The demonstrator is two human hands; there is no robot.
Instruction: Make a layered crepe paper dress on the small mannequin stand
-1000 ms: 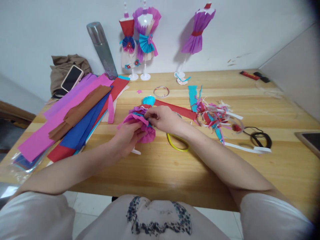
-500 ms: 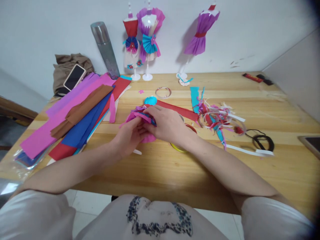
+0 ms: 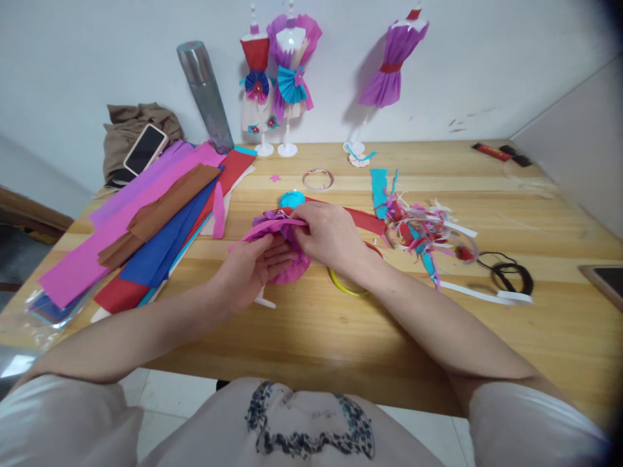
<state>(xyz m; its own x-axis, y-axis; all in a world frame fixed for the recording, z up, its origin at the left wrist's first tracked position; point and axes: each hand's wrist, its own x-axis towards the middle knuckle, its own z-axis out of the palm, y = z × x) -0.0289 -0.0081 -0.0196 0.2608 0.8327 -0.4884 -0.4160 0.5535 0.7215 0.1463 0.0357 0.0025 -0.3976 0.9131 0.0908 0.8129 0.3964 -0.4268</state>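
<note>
Head view: pinching ruffled paper (image 3: 295,270) in right hand (image 3: 331,237); touching it with left hand (image 3: 242,269), cannot tell whether gripping; seems unfinished; behind, can count three mannequins (image 3: 291,84) already dressed.

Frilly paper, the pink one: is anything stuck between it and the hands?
No, nothing visible is in between. The right hand pinches the frilly paper at its edge, and the left hand is at its near side. The yellow ring lies off to the right.
</note>
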